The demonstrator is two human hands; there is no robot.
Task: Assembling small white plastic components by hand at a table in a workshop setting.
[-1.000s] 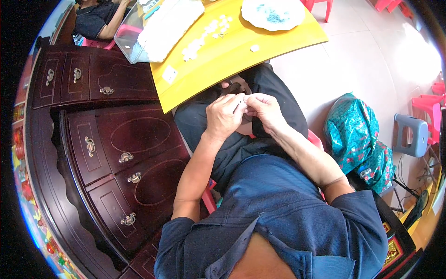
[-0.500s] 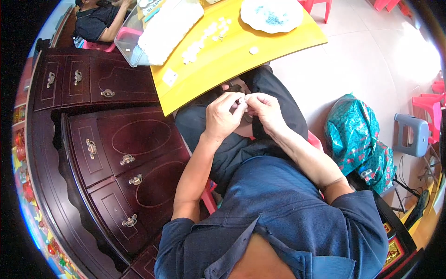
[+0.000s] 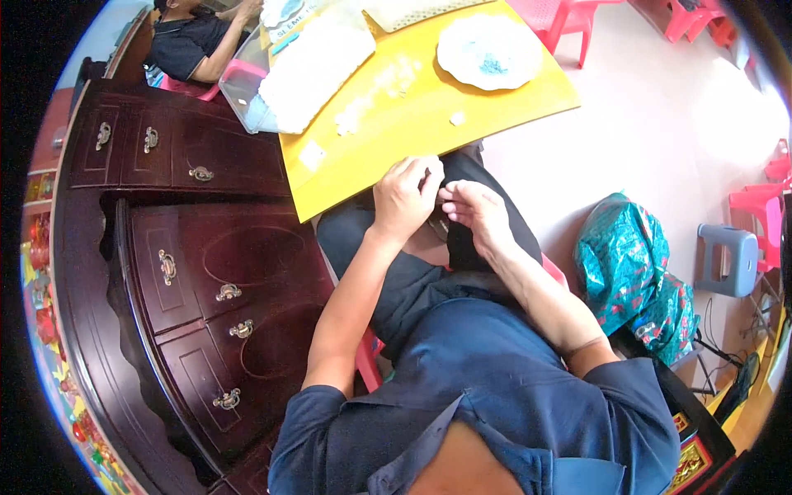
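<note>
Above my lap, at the near edge of the yellow table (image 3: 528, 103), my left hand (image 3: 404, 196) is closed, its thumb and fingers pressed together. Whatever sits in that pinch is too small or hidden to make out. Just to its right, a small gap away, my right hand (image 3: 480, 213) has loosely bent fingers with tips apart, and nothing shows in it. The nearest small white piece (image 3: 457, 119) lies alone on the table. Farther left is a loose group of small white pieces (image 3: 346, 124). A white scalloped plate (image 3: 528, 70) holds bluish bits.
A clear plastic tub (image 3: 247, 99) with a white sheet-like mass (image 3: 318, 74) stands at the table's left. Dark wooden drawers (image 3: 223, 239) line my left side. A green bag (image 3: 623, 256) and a grey-blue stool (image 3: 728, 257) are at right. Another person (image 3: 194, 45) sits far left.
My hands, together before, have come apart; the left has risen slightly toward the table and the right has loosened its fingers. The whole view has shifted a little.
</note>
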